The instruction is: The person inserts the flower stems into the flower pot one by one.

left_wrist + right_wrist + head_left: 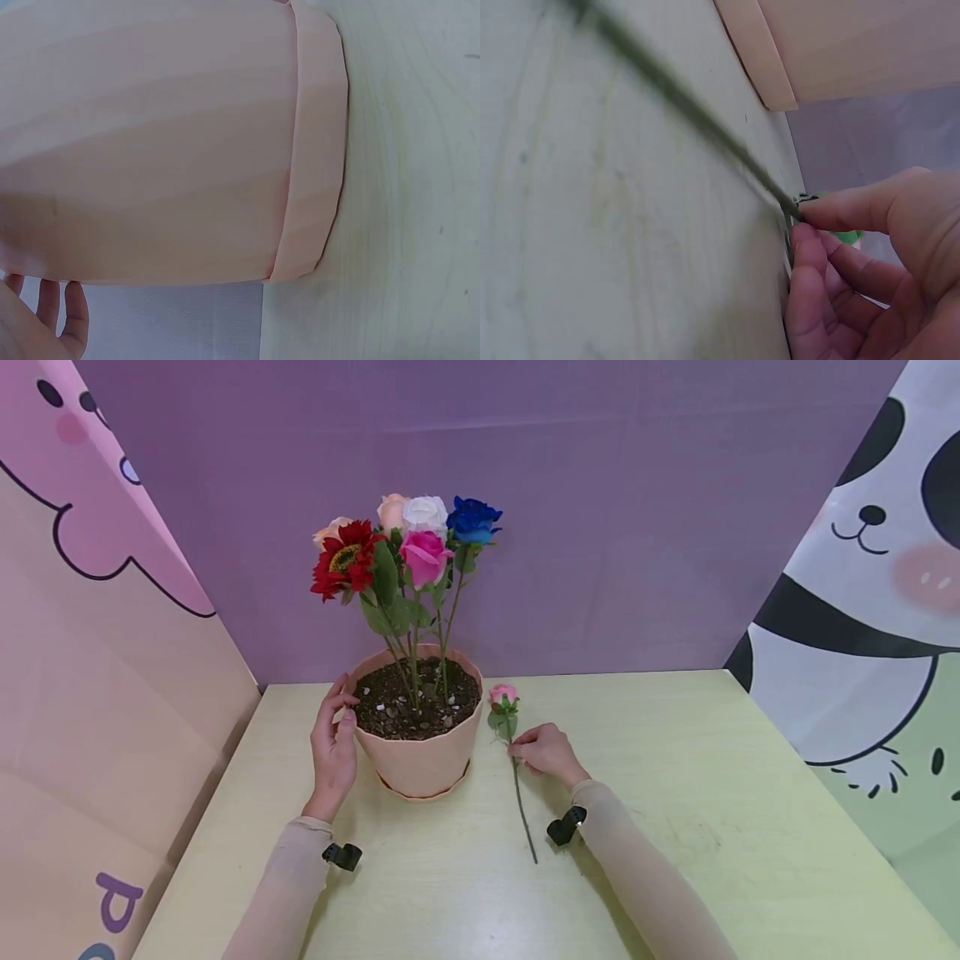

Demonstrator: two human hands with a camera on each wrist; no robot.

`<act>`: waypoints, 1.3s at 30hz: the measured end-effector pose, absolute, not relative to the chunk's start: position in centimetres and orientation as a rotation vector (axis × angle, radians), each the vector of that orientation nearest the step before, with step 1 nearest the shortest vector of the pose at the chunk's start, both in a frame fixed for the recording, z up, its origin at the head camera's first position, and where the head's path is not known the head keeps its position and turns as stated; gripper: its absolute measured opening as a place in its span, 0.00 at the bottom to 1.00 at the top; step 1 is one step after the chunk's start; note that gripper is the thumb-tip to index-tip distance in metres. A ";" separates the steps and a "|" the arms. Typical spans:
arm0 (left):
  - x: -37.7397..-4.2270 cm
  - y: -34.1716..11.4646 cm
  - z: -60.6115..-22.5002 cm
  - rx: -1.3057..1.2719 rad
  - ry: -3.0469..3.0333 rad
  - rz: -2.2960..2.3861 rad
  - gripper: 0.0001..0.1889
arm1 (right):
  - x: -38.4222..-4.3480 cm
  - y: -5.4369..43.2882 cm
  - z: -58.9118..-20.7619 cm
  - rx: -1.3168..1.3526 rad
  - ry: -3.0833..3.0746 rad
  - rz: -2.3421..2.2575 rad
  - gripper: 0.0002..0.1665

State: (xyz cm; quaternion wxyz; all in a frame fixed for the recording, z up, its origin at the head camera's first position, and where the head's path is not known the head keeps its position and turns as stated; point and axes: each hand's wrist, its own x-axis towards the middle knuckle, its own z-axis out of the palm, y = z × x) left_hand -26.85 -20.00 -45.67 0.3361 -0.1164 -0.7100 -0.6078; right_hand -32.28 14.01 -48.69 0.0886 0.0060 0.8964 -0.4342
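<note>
A pink flowerpot (416, 764) filled with dark soil stands on the table, bearing several artificial flowers on upright stems. My left hand (334, 747) rests against the pot's left side near the rim; in the left wrist view its fingertips touch the pot wall (165, 150). Right of the pot, my right hand (551, 752) pinches a pink rose (503, 694) by its green stem (522, 806), between thumb and fingers just below the leaves. In the right wrist view the stem (697, 116) runs from the fingertips toward the upper left, close over the tabletop.
In the pot are a red flower (347, 560), a magenta rose (425, 558), a white rose (425, 516), a blue rose (473, 520) and peach roses (392, 513). A saucer (427, 795) lies beneath the pot. A purple backdrop (615, 543) rises behind the pale table (675, 760).
</note>
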 end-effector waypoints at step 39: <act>-26.8 -20.0 -45.6 -0.285 -1.858 -1.594 0.17 | -31.7 15.6 -46.0 0.048 2.358 -2.131 0.22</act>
